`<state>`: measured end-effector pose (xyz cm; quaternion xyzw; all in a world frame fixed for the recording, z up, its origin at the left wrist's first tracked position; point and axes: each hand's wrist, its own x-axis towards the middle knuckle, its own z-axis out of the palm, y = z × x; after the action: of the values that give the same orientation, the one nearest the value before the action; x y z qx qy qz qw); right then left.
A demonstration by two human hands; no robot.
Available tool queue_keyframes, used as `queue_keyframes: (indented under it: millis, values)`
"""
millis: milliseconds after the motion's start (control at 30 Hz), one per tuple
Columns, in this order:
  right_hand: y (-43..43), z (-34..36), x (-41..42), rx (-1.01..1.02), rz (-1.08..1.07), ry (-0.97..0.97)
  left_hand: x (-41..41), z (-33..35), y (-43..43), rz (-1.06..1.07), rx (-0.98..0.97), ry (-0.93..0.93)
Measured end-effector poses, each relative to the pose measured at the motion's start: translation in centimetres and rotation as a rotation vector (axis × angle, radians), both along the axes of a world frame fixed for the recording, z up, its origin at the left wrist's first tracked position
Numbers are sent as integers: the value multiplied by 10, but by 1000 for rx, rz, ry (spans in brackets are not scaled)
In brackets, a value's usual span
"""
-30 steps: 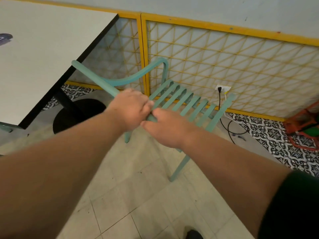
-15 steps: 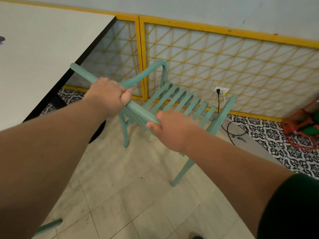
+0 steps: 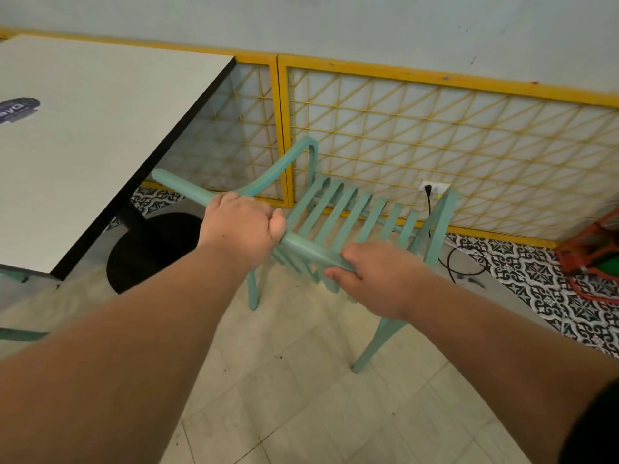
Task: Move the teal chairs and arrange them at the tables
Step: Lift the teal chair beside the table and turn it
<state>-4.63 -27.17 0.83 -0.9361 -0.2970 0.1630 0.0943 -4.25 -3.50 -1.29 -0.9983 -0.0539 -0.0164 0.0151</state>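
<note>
A left hand (image 3: 243,229) and right hand (image 3: 375,277) clamp the top rail of the teal chair (image 3: 311,251) at twelve o'clock. The rail runs ten to four, and the table (image 3: 100,145) lies at ten, nearer the left hand.

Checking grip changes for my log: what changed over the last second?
The left hand slid leftward along the top rail of the teal slatted chair, away from the right hand, leaving bare rail between them. Both hands kept gripping; the chair stayed beside the white table.
</note>
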Motion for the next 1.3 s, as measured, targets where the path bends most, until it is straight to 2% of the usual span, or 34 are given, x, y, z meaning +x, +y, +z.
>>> queue_keyframes:
  millis: [467, 700, 900, 967, 1067, 1167, 1300]
  values:
    - [-56, 7, 15, -128, 113, -53, -37, 4, -57, 111, -30, 33]
    - [-63, 2, 24, -105, 142, -98, -35, 1, -66, 119, -20, 1]
    - [-56, 3, 22, -143, 55, -42, -28, 7, -48, -27, -68, 46]
    - [-46, -1, 19, -89, -11, -53, -24, 13, -27, -70, -50, 42]
    - [-22, -7, 16, 22, -74, -70, -17, 16, 19, -11, 84, 82]
    - [-4, -9, 15, -6, -47, -100, -13, 13, 48, 61, 85, 173]
    - [-4, -11, 21, -64, -50, -149, -9, 8, 46, 42, 136, 154]
